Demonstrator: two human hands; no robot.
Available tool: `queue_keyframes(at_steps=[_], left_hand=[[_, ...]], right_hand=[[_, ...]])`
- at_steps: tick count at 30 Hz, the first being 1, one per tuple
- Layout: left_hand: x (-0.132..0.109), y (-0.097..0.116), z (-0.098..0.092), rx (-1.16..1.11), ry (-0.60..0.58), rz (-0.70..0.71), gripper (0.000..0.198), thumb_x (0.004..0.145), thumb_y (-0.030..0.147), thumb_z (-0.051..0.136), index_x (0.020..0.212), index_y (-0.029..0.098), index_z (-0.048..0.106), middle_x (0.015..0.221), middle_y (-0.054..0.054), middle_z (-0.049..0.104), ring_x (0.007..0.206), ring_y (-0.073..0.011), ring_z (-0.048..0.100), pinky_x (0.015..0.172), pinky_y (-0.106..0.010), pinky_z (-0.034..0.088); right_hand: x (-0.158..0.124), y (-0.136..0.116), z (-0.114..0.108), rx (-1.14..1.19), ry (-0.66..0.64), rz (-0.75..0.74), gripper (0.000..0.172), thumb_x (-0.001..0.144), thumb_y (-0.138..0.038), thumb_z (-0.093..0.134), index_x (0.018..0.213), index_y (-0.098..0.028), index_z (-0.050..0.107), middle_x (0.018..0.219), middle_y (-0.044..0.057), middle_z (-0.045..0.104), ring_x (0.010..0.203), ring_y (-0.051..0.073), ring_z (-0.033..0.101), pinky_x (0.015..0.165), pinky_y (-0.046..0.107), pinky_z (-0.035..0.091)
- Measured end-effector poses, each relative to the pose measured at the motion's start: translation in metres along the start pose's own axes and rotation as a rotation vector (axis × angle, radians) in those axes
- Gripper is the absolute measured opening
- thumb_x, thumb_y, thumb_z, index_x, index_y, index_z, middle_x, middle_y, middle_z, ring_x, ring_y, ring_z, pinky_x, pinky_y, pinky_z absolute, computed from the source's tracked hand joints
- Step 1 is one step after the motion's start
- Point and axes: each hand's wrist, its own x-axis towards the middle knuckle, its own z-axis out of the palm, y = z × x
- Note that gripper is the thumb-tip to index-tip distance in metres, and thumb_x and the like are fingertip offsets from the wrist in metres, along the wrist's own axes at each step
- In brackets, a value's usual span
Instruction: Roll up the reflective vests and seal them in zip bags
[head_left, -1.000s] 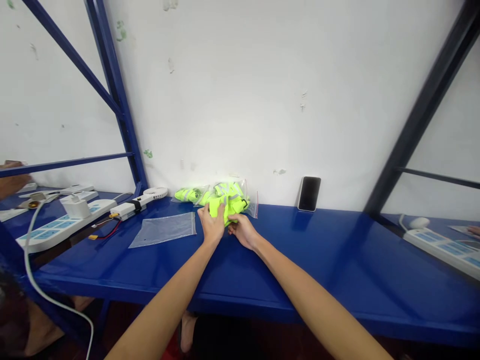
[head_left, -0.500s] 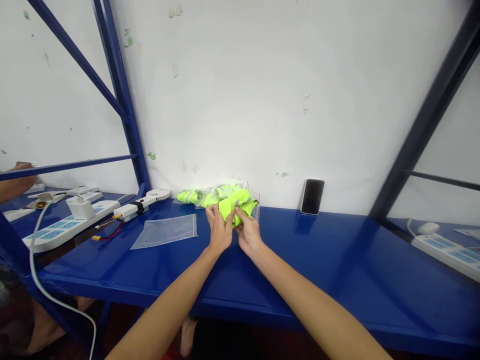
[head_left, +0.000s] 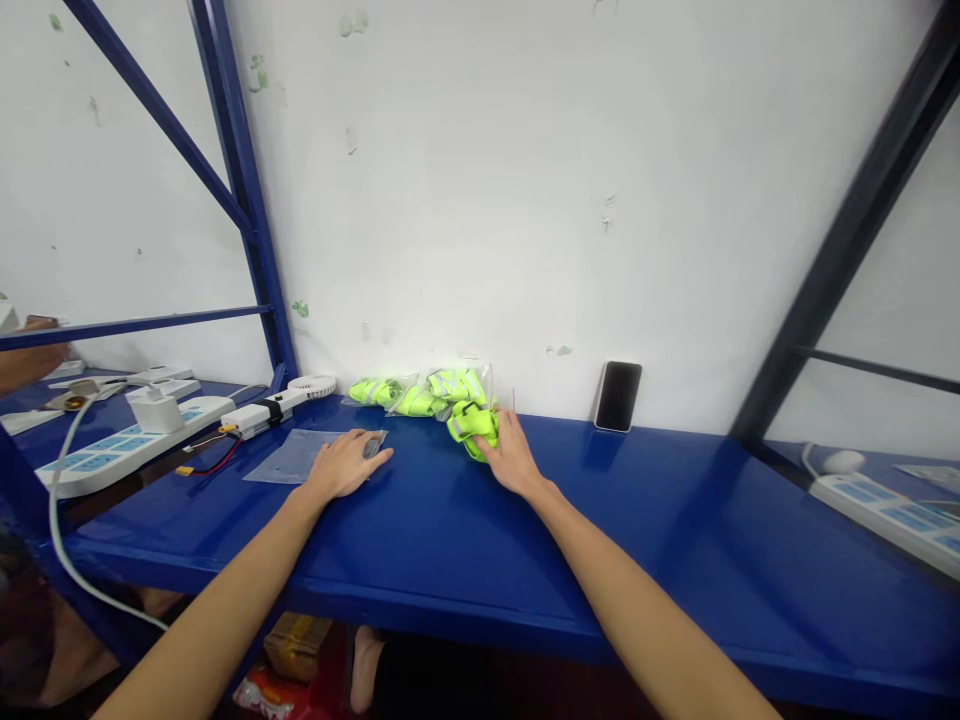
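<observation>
My right hand (head_left: 511, 455) is closed around a folded neon-yellow reflective vest (head_left: 472, 425) with grey stripes, just above the blue table. My left hand (head_left: 345, 465) lies over the right end of a flat clear zip bag (head_left: 281, 458), fingers stretched out and thumb apart. Behind the vest, against the wall, sit several bundles of the same neon fabric in clear plastic bags (head_left: 420, 402). The bundle in my right hand partly covers them.
A black-screened phone (head_left: 619, 396) leans on the wall to the right. On the left lie a white power strip (head_left: 135, 445), a small white fan (head_left: 311, 386) and a wired battery pack (head_left: 255, 418). Blue metal posts (head_left: 251, 200) flank the table. Another person's hand (head_left: 30, 355) shows at far left.
My left hand has let go of the neon bundle and moved left onto the clear bag. The right hand keeps the bundle, which is now turned and more compact.
</observation>
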Motion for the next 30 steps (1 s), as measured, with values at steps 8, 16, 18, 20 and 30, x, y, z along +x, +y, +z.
queue_keyframes(at_steps=[8, 16, 18, 20, 30], left_hand=[[-0.004, -0.005, 0.000, 0.045, 0.054, 0.032, 0.057, 0.087, 0.047, 0.037, 0.137, 0.023, 0.048, 0.130, -0.012, 0.059, 0.118, -0.0334, 0.054, 0.094, -0.044, 0.042], [-0.013, 0.016, -0.003, -0.052, 0.283, 0.116, 0.049, 0.093, 0.039, 0.027, 0.123, 0.021, 0.062, 0.136, -0.006, 0.055, 0.127, -0.0263, 0.047, 0.106, -0.041, 0.034], [-0.014, 0.020, -0.001, -0.050, 0.309, 0.149, 0.049, 0.093, 0.039, 0.027, 0.120, 0.021, 0.064, 0.134, -0.006, 0.057, 0.128, -0.0261, 0.047, 0.107, -0.042, 0.033], [-0.015, 0.024, 0.001, -0.066, 0.319, 0.172, 0.048, 0.094, 0.039, 0.027, 0.119, 0.021, 0.065, 0.132, -0.006, 0.059, 0.128, -0.0260, 0.047, 0.107, -0.042, 0.033], [-0.023, 0.053, 0.008, -0.562, 0.365, 0.175, 0.051, 0.096, 0.039, 0.024, 0.118, 0.018, 0.065, 0.119, -0.006, 0.067, 0.112, -0.0231, 0.060, 0.099, -0.034, 0.041]], right_hand=[[-0.011, -0.022, 0.018, -0.204, -0.249, -0.115, 0.039, 0.082, -0.031, 0.061, 0.117, -0.022, 0.049, 0.102, 0.008, 0.064, 0.092, 0.024, 0.058, 0.074, 0.030, 0.040], [-0.015, -0.022, 0.017, -0.158, -0.327, -0.203, 0.047, 0.075, -0.022, 0.063, 0.118, -0.020, 0.047, 0.114, 0.009, 0.058, 0.103, 0.024, 0.050, 0.084, 0.034, 0.043], [-0.016, -0.021, 0.017, -0.165, -0.328, -0.232, 0.042, 0.077, -0.020, 0.060, 0.117, -0.019, 0.048, 0.112, 0.009, 0.058, 0.102, 0.024, 0.050, 0.085, 0.034, 0.044], [-0.016, -0.021, 0.017, -0.163, -0.308, -0.266, 0.038, 0.080, -0.021, 0.057, 0.118, -0.018, 0.049, 0.111, 0.009, 0.059, 0.102, 0.025, 0.050, 0.086, 0.037, 0.044], [-0.018, -0.043, 0.030, 0.070, -0.081, -0.327, 0.048, 0.078, -0.018, 0.058, 0.125, -0.018, 0.051, 0.120, 0.010, 0.058, 0.113, 0.024, 0.049, 0.100, 0.037, 0.041]])
